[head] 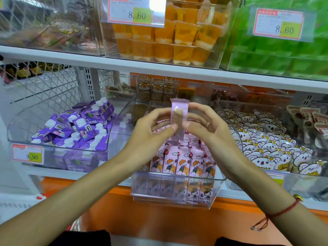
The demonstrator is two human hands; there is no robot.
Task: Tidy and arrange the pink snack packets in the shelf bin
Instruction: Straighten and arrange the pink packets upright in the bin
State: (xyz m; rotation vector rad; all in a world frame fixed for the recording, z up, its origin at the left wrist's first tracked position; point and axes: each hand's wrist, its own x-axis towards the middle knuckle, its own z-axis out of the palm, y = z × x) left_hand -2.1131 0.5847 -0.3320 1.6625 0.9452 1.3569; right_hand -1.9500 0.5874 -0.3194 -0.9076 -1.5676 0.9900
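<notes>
A clear plastic shelf bin [177,199] in the middle of the lower shelf holds a row of upright pink snack packets [182,162] with a cartoon child printed on them. Above that row I hold one pink packet [178,112] upright, its back with a brown window facing me. My left hand [154,126] pinches its left edge with thumb and fingers. My right hand [204,125] pinches its right edge. Both hands hover over the back half of the bin.
A clear bin of purple drink cartons [74,125] stands to the left, with a 9.90 price tag [27,154]. Right of the pink bin lies a bin of white bear-shaped packets [269,148]. The upper shelf carries orange jelly cups [159,39] and green packs [276,55].
</notes>
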